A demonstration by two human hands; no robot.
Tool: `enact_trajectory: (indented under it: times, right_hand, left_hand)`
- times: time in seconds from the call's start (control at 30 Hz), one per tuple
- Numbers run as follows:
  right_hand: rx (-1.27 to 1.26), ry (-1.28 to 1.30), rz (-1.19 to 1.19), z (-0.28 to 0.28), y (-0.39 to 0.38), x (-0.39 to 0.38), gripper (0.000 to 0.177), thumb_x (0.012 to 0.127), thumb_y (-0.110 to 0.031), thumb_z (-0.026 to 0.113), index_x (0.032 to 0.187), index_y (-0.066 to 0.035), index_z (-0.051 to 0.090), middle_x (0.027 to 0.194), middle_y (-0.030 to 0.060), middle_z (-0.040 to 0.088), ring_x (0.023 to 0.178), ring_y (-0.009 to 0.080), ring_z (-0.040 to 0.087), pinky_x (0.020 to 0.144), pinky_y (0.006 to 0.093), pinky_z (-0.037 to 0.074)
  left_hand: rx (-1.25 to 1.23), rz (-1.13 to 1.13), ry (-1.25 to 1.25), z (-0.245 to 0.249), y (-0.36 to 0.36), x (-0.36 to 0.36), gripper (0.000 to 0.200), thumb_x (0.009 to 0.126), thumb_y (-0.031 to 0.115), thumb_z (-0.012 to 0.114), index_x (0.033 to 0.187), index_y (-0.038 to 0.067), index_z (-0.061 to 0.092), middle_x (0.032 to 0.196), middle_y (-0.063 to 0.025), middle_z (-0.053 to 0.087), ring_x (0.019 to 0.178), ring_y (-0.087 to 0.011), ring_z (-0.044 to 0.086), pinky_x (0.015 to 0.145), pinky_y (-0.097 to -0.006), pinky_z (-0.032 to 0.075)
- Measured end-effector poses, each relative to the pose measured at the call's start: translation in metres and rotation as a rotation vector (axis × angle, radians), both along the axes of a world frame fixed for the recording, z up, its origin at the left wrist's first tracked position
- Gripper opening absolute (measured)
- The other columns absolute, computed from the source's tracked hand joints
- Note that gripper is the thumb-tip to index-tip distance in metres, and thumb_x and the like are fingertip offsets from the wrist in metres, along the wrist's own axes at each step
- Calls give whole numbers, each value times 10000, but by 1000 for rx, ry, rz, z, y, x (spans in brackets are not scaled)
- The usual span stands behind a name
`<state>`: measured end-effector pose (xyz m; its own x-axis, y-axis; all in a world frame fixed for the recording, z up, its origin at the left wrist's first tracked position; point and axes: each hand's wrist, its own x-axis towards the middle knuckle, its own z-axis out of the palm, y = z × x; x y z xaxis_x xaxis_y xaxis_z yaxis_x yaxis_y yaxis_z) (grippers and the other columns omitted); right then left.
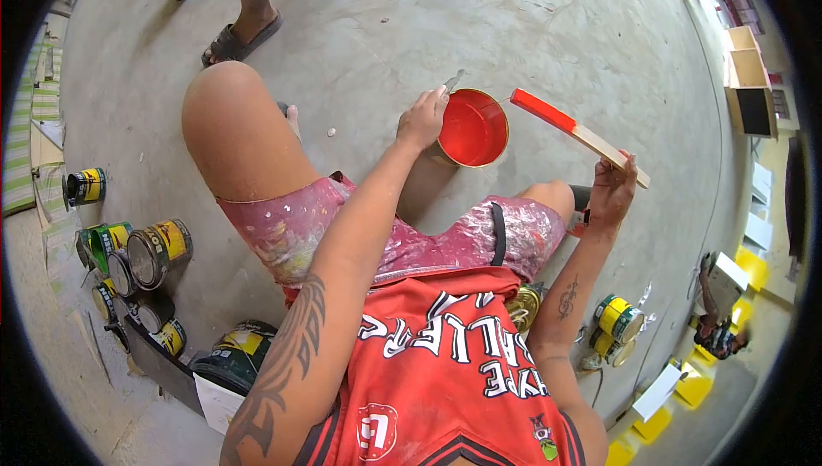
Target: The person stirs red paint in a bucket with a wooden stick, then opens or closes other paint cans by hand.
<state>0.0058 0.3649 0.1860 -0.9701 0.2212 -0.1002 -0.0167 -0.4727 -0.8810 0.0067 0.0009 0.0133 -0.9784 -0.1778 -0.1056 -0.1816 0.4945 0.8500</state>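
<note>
The left hand (421, 119) is at the end of a nearly straight arm that reaches forward and across the lap. Its back faces up, and its curled fingers are at the left rim of a round metal tin of red paint (473, 130). It seems to hold a flat grey blade (455, 81), which pokes out past the fingertips, away from the person.

The right arm bends at the elbow, with the forearm going forward and out to the right. The right hand (615, 179) is closed around the bare end of a long, straight wooden stick (587, 137), half red and half bare wood.

The stick is above the grey floor (548, 29), between the tin and the floor's right edge. It slants: the red end points forward and left, just beside the tin's rim, and the bare end points back and right.
</note>
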Motion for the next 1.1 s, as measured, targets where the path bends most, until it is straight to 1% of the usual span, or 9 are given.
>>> enact_trajectory:
  times: [0.67,0.73,0.77,0.9,0.97,1.0,1.03,1.07,1.1]
  right_hand:
    - [13,-4,-17,4,-2,-3,280,1038,-271,641,1098,0,677,916,90,698,814,176,649,730,311,515]
    - [159,-23,11,2,-10,-6,305,1030,-277,642,1118,13,675,952,68,702,840,171,669,752,304,524]
    - [158,-23,10,-1,-15,-6,305,1030,-277,642,1118,13,675,952,68,702,840,171,669,752,304,524]
    - [722,-68,136,-16,-69,-9,305,997,-241,707,1118,39,700,941,77,717,829,139,668,746,294,537]
    - [1127,3,265,-30,-98,-16,313,979,-278,738,1032,30,743,794,70,709,775,132,676,705,301,527]
    - [1198,64,283,-33,-119,-16,304,975,-283,741,1000,20,748,769,104,704,749,148,679,697,306,522]
    - [1219,45,327,-35,-137,-18,276,964,-276,747,983,-1,762,839,140,731,769,206,704,722,329,538]
    - [1256,129,336,-46,-152,-21,236,943,-252,755,994,-22,772,927,162,748,818,272,720,751,354,550]
    - [1216,187,373,-50,-166,-22,210,923,-232,757,1015,-44,776,995,160,756,872,299,725,777,370,556]
  left_hand:
    - [5,-24,-82,11,-1,0,546,1100,466,335,1455,116,559,1429,-153,596,1293,-391,582,1076,-493,467]
    - [2,-6,-61,9,0,0,526,1101,461,351,1450,134,569,1413,-147,609,1275,-389,594,1062,-486,478]
    - [-2,12,-41,8,0,0,506,1101,457,366,1444,152,579,1397,-141,622,1258,-387,606,1047,-479,488]
    - [7,9,-35,2,1,-1,502,1100,446,363,1452,154,572,1406,-140,616,1270,-383,600,1055,-476,481]
    - [8,3,-50,5,0,0,502,1100,438,359,1455,152,568,1413,-139,610,1283,-377,592,1063,-475,475]
    - [4,-3,-51,5,0,0,502,1100,438,359,1455,152,568,1413,-139,610,1283,-377,592,1063,-475,475]
    - [7,-5,-39,6,0,0,508,1100,442,358,1449,142,572,1403,-146,613,1274,-383,593,1061,-480,475]
    - [9,-8,-25,7,-1,-1,514,1100,446,356,1443,132,576,1393,-152,615,1265,-388,594,1059,-486,475]
    - [5,-16,-23,7,-1,-2,514,1100,446,356,1443,132,576,1393,-152,615,1265,-388,594,1059,-486,475]
